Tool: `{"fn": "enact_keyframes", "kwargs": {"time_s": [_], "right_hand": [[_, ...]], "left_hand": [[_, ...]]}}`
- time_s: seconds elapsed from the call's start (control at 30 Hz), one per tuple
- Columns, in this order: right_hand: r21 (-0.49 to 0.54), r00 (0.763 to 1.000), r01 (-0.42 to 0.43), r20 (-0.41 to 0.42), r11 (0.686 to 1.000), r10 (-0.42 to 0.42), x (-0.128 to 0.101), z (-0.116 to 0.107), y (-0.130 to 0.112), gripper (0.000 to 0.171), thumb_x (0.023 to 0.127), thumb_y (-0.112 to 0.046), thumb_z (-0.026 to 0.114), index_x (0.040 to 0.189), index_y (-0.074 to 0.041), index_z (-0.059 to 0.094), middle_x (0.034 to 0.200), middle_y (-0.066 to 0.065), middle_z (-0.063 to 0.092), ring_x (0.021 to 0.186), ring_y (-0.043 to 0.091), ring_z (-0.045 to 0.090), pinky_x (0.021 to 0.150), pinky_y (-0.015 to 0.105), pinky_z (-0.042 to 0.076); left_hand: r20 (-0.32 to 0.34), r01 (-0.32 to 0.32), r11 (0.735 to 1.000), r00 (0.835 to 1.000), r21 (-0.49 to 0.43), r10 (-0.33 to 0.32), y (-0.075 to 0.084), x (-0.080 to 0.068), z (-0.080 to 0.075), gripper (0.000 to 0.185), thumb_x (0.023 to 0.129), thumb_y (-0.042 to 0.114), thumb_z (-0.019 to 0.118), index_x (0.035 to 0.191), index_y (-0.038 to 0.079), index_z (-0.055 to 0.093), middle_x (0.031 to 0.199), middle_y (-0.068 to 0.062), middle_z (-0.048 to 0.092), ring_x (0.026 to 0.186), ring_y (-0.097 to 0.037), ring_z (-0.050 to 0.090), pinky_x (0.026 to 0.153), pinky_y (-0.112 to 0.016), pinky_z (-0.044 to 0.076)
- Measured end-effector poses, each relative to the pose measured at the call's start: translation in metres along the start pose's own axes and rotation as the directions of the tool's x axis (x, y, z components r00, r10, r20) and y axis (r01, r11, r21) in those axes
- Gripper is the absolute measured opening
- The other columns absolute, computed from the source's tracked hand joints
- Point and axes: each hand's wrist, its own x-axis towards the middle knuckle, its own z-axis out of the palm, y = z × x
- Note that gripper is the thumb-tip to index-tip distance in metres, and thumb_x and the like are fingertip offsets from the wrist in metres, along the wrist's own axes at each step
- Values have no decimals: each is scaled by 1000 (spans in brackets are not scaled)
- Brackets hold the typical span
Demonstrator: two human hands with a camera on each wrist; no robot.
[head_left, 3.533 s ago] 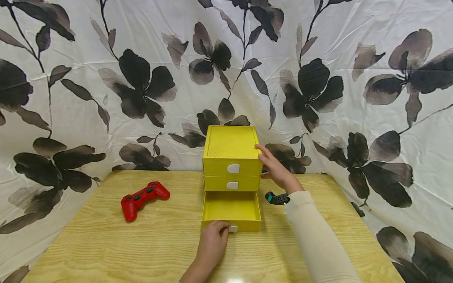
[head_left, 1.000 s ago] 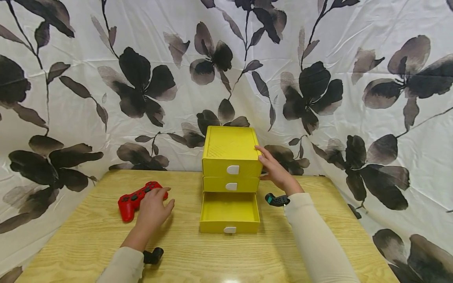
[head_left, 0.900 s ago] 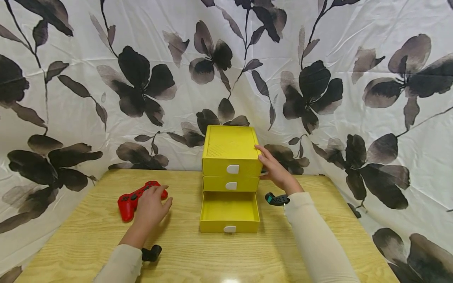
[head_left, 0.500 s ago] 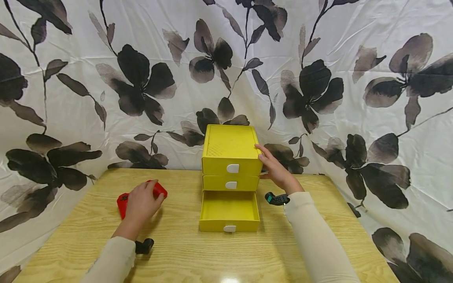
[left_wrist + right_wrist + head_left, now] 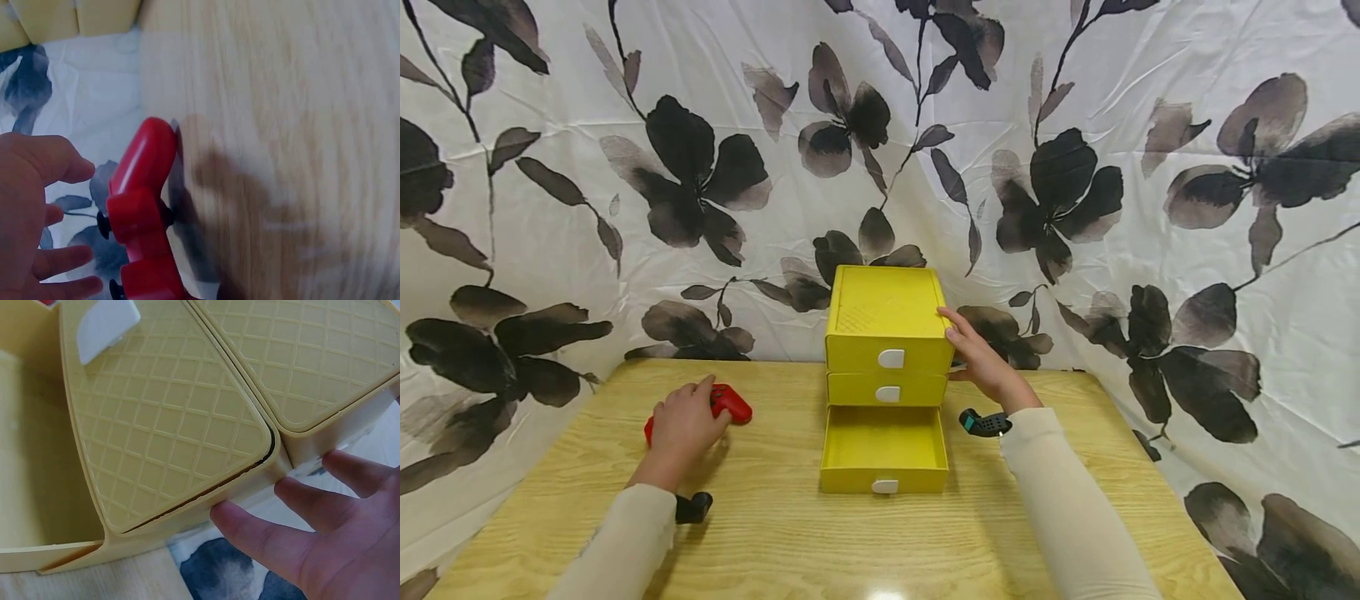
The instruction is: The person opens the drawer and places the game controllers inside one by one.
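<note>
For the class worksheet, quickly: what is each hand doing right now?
Left hand: open, fingers over the red plastic game controller, no grip visible.
Right hand: open, straight fingers against the yellow plastic drawer cabinet.

We see a red game controller (image 5: 727,403) lying flat at nine o'clock of our yellow three-drawer cabinet (image 5: 887,333), whose bottom drawer (image 5: 884,447) stands pulled open.

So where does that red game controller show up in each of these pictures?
Head: red game controller lies left on the table, under the left hand.
Left wrist: lower left, beside the fingers.
Right wrist: cannot tell; only a red sliver at the top edge.
Shared landmark: yellow drawer box.
</note>
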Motion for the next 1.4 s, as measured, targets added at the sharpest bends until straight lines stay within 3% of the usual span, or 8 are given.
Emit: {"fn": "enact_keyframes", "kwargs": {"time_s": [0.37,0.6,0.83,1.07,1.4], "right_hand": [[-1,1000,-1,1,1000,1,2,0,5,54,105,-37,30,155,-29,11,163,10,5,145,45,21,105,69,32],[9,1000,5,-9,1000,-5,15,-7,25,54,105,-41,31,155,-33,11,163,9,6,145,45,22,103,72,32],[-5,999,19,-30,1000,-19,16,-6,28,56,102,-49,35,153,-37,15,163,7,10,145,43,24,102,72,33],[-11,999,39,-34,999,-39,16,-8,28,56,101,-49,36,152,-36,16,161,10,14,143,46,27,101,72,34],[-16,999,27,-33,999,-28,16,-9,25,56,102,-48,35,153,-36,15,163,7,9,144,44,24,102,70,35]], "left_hand": [[122,17,999,992,38,-21,-16,11,-2,71,86,32,59,143,-3,36,128,-38,48,111,-58,46,88,-72,37],[228,38,998,973,44,-47,-20,17,-3,80,82,33,65,144,-5,32,126,-40,47,110,-59,45,87,-72,35],[299,43,997,952,65,-61,-24,21,2,84,81,34,64,144,-10,29,127,-41,47,110,-60,46,89,-73,33],[327,48,998,943,51,-62,-27,24,3,83,80,32,64,140,-15,31,125,-40,50,109,-58,49,92,-74,31],[347,41,998,936,39,-52,-29,30,0,60,79,26,63,121,-15,48,109,-32,59,95,-47,57,88,-71,36]]}}
